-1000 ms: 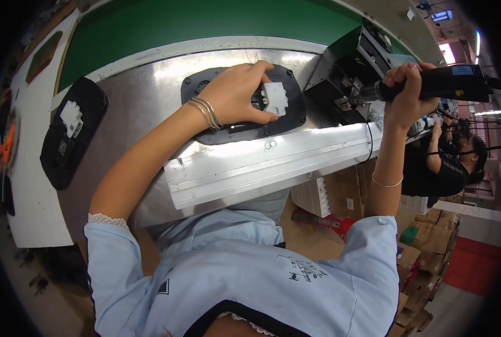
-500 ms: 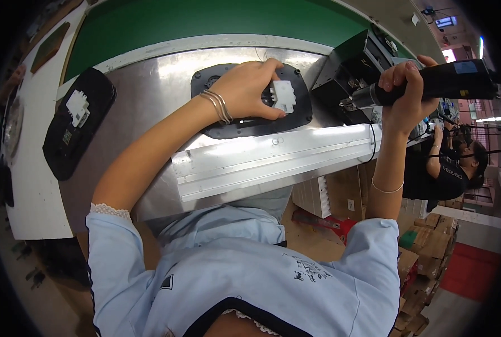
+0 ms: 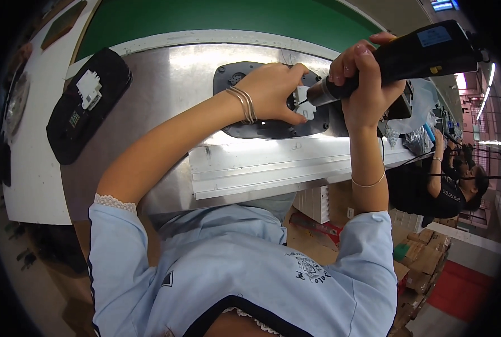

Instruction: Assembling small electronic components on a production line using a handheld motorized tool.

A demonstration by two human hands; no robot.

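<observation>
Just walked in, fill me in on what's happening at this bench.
A person at a metal bench works on a black panel. The left hand steadies a small white part on it, while the right hand grips a black power screwdriver with its tip at that part. A second black panel lies to the left, untouched.

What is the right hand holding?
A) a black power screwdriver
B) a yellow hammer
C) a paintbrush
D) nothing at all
A: the right hand is wrapped around a black power screwdriver, with its tip pointing down at the small white piece on the black panel that the left hand steadies.
</observation>
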